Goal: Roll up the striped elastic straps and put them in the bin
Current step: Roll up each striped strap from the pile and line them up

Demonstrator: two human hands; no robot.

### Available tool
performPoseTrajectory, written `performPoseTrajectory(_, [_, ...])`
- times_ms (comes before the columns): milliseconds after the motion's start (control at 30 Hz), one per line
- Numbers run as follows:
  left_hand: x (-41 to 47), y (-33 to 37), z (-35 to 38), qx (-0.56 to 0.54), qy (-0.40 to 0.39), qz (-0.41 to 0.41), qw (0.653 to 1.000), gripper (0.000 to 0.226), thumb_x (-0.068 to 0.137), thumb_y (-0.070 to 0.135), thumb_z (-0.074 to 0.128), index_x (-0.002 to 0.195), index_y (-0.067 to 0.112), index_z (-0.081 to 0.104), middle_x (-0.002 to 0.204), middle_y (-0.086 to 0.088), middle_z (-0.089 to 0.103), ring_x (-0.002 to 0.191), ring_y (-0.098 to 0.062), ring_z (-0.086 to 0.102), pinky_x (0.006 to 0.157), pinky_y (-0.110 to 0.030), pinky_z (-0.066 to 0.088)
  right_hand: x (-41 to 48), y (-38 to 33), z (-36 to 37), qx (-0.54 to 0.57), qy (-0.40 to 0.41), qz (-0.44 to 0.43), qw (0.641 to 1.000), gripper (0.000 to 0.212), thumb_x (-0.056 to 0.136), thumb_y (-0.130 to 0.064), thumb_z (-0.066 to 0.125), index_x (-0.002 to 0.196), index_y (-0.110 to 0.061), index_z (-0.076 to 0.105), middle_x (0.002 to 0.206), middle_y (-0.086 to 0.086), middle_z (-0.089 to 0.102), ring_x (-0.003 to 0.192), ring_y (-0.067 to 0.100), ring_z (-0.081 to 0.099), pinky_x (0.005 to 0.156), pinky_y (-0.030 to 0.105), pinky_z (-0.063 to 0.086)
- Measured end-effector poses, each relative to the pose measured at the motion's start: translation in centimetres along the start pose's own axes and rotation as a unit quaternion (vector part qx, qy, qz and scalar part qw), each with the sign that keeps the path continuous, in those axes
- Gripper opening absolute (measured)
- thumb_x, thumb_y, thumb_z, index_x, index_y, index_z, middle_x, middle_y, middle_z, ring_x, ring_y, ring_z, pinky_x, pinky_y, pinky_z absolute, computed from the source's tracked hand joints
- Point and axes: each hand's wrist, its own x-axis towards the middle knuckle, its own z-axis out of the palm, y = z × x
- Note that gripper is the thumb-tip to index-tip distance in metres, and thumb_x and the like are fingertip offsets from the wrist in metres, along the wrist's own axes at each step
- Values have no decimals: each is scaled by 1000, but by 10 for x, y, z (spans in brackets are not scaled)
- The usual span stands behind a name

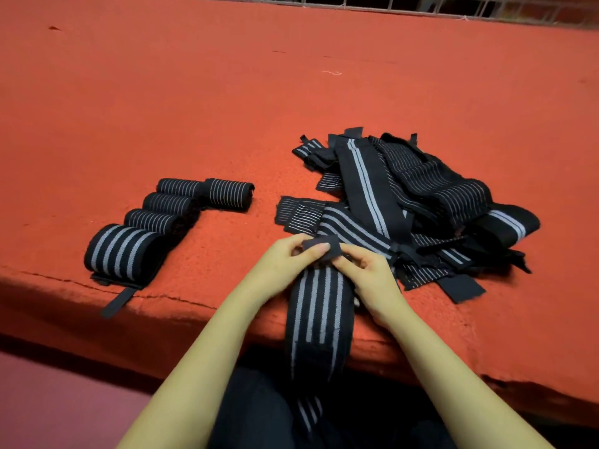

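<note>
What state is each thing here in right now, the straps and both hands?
strap in hand: end folded over, rest hanging over the table edge
left hand: pinches the strap's end
right hand: pinches the strap's end
rolled straps: five, rolled up, side by side on the table
pile of straps: unrolled, heaped loosely

The left hand [285,259] and the right hand [368,270] pinch the black end of a striped strap [316,306], which hangs over the edge of the table [194,108]. Five rolled straps [155,218] lie at the left; a loose pile of straps [421,196] lies beside the hands.
</note>
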Motion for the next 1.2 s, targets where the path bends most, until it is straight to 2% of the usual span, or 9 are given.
performPoseTrajectory(167, [-6,0,22,-58,38,9,998,15,93,21,63,99,9,68,95,-20,71,81,-16,62,77,-33,48,-13,2,-1,40,54,-6,998,20,98,-15,52,100,-12,71,102,6,74,98,16,67,88,25,51])
performPoseTrajectory(300, [-5,7,33,-58,20,31,998,7,92,13,62,94,14,68,82,3,70,73,-3,62,68,-20,48,-26,-2,-13,22,66,-29,997,16,91,-9,63,106,-9,68,103,6,73,96,16,68,83,25,51])
performPoseTrajectory(433, [5,26,57,-47,-46,33,997,7,94,18,61,99,19,64,86,8,69,78,-1,63,74,-18,47,-40,-8,-44,20,105,-42,993,18,93,-13,61,111,-10,64,84,12,70,54,33,54,45,29,43])
performPoseTrajectory(500, [13,36,71,-57,-77,14,995,5,96,22,56,97,21,61,87,5,68,79,-2,64,75,-21,48,-43,-12,-60,32,124,-49,991,26,92,-19,64,115,-6,62,92,17,70,64,41,61,58,36,51])
performPoseTrajectory(600, [18,49,94,-88,-119,-36,988,17,99,29,50,103,14,56,88,2,65,80,-6,63,78,-30,50,-50,-21,-80,28,151,-51,987,25,93,-11,61,113,3,62,104,12,71,94,19,66,90,33,51])
performPoseTrajectory(733, [20,58,111,-92,-122,-17,988,18,98,24,54,111,12,56,89,1,66,83,-8,64,81,-26,51,-57,-21,-96,36,157,-40,986,18,95,-8,56,111,-2,62,99,2,71,91,9,66,82,21,52])
performPoseTrajectory(933, [9,33,116,-40,-109,46,992,42,92,6,61,133,13,54,126,0,64,118,-8,57,103,-24,42,-60,6,-95,-46,181,-22,982,25,93,-27,60,109,-8,62,106,6,69,102,19,64,93,37,48])
performPoseTrajectory(1033, [3,27,116,-98,-80,49,991,44,88,1,63,128,17,60,122,4,67,118,-7,59,103,-21,42,-61,5,-90,-44,162,4,986,37,85,-54,60,96,-19,65,91,-5,67,89,10,61,86,36,49])
performPoseTrajectory(1200, [-2,26,121,-119,-48,53,990,42,82,-14,59,110,15,70,106,1,73,104,-10,66,94,-20,48,-63,-3,-92,28,138,0,990,22,87,-41,65,92,-20,70,99,5,71,96,12,63,88,27,47])
